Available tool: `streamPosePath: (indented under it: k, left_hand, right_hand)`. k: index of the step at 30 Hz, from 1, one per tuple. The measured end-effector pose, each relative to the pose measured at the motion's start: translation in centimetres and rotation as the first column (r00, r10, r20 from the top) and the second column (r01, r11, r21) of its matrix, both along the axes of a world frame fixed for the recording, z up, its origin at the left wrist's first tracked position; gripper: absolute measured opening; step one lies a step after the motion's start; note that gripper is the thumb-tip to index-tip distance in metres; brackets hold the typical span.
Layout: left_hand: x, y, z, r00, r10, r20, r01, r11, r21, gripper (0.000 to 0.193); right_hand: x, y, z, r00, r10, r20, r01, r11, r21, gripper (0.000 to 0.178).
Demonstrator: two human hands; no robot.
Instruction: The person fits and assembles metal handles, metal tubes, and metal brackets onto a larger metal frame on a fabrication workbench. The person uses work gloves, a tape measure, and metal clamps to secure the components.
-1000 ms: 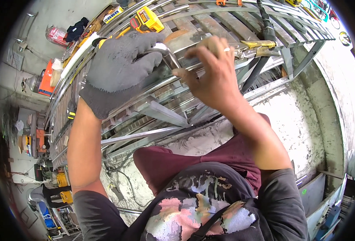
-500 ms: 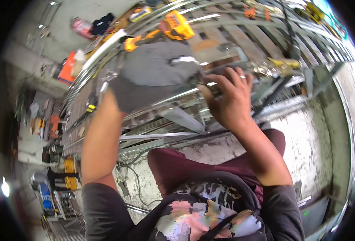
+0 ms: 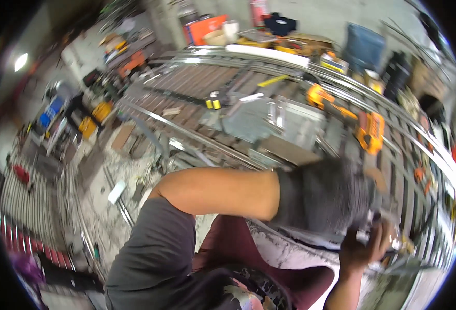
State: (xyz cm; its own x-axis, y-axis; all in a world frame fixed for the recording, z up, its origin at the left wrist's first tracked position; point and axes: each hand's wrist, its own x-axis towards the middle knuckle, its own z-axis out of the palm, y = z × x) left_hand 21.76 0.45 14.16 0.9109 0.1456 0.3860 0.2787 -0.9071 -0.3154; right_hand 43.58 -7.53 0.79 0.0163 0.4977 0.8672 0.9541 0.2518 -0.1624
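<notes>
A dark grey work glove (image 3: 316,199) covers my left hand (image 3: 336,194), which reaches right across the metal slatted bench. Motion smears the gloved fingers, so I cannot tell their pose. My bare right hand (image 3: 365,245) is close to the glove's fingertip end, its fingers curled around something small and shiny that I cannot make out. Beyond the glove, a yellow and black cordless power tool (image 3: 341,111) lies on the slats. Left of it are a flat metal frame (image 3: 303,121) and a grey plate (image 3: 243,121).
A yellow and black tape measure (image 3: 213,101) and a dark square (image 3: 174,95) lie on the bench. A white tube (image 3: 266,54) runs along its far edge, with an orange box (image 3: 207,30) behind. To the left, a person in dark trousers (image 3: 78,111) stands near yellow cases.
My view has swung left. The gloved left arm now stretches rightward across the bench, and the right hand has curled its fingers near the glove's tip.
</notes>
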Motion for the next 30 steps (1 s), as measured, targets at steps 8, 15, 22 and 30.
streamPosePath:
  k: [8,15,22,30]
  left_hand:
    - [-18.8,-5.2,-0.6,0.823,0.458,0.334,-0.102,0.699,-0.707,0.046]
    - [-28.1,-19.8,0.4,0.236,0.970,0.063,0.027,0.058,-0.998,0.037]
    - [-41.9,-22.9,6.6,0.139,0.969,-0.203,-0.293,-0.156,-0.943,0.047]
    - [-55.3,-18.3,11.8,-0.161,0.915,0.369,-0.124,0.352,-0.928,0.048]
  right_hand:
    - [-11.6,3.8,8.4,0.777,0.621,0.108,-0.547,0.749,-0.373,0.027]
    - [-30.3,4.4,18.4,0.410,0.901,-0.142,-0.686,0.202,-0.699,0.021]
    - [-47.0,5.1,23.2,0.168,0.936,-0.308,-0.676,-0.118,-0.727,0.031]
    - [-61.9,9.8,21.8,-0.025,0.892,-0.452,-0.637,-0.362,-0.680,0.036]
